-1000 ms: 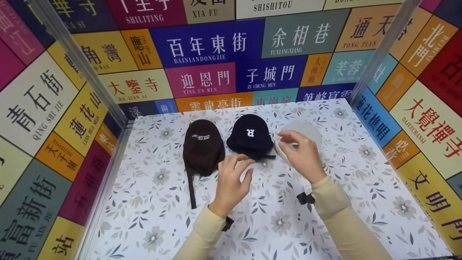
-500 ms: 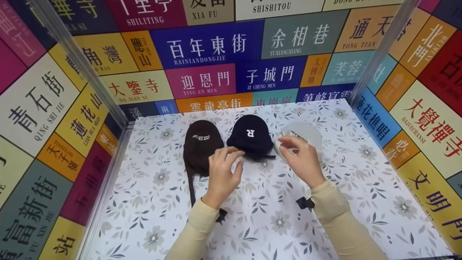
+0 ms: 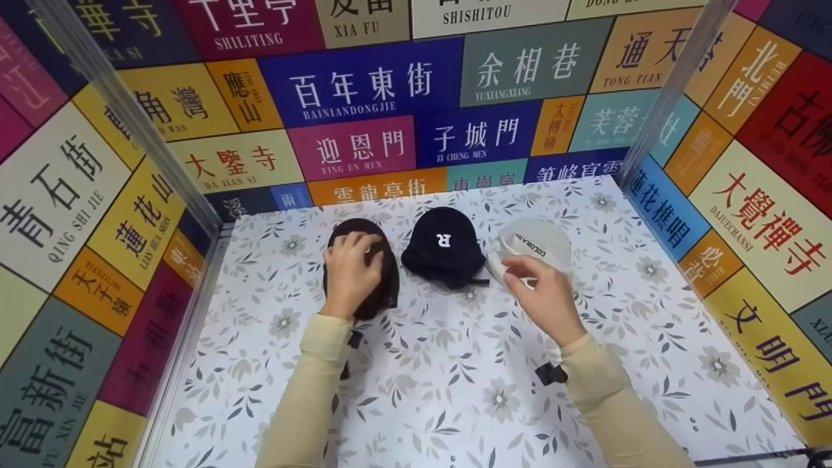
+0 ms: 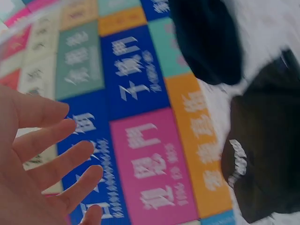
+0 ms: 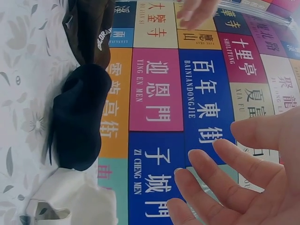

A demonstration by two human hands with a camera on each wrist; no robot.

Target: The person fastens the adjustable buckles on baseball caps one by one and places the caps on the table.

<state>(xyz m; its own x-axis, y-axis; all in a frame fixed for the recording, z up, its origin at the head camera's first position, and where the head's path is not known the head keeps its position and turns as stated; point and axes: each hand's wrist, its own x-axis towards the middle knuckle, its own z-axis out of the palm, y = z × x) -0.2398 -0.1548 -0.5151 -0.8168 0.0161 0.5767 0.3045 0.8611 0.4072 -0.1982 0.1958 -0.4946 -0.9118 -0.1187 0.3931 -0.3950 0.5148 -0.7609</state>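
Observation:
Three caps lie in a row on the table. My left hand (image 3: pixel 354 273) is over the dark brown cap (image 3: pixel 388 276) at the left and hides much of it. The left wrist view shows that hand (image 4: pixel 42 161) with parted fingers, apart from the brown cap (image 4: pixel 269 154). In the middle sits a navy cap (image 3: pixel 442 250) with a white R. My right hand (image 3: pixel 546 299) hovers at the near side of the light grey cap (image 3: pixel 552 244), covering part of it. Its relaxed fingers (image 5: pixel 211 173) hold nothing in the right wrist view.
White floral paper covers the table (image 3: pixel 455 390). Panels with coloured signs stand behind it (image 3: pixel 351 143) and along both sides. A metal post (image 3: pixel 156 143) rises at the back left corner, another (image 3: pixel 669 97) at the back right. Dark straps are at both wrists.
My left hand has moved left and away from me, from in front of the navy cap to over the brown cap. The right hand has lowered slightly, showing more grey cap. The caps have stayed put.

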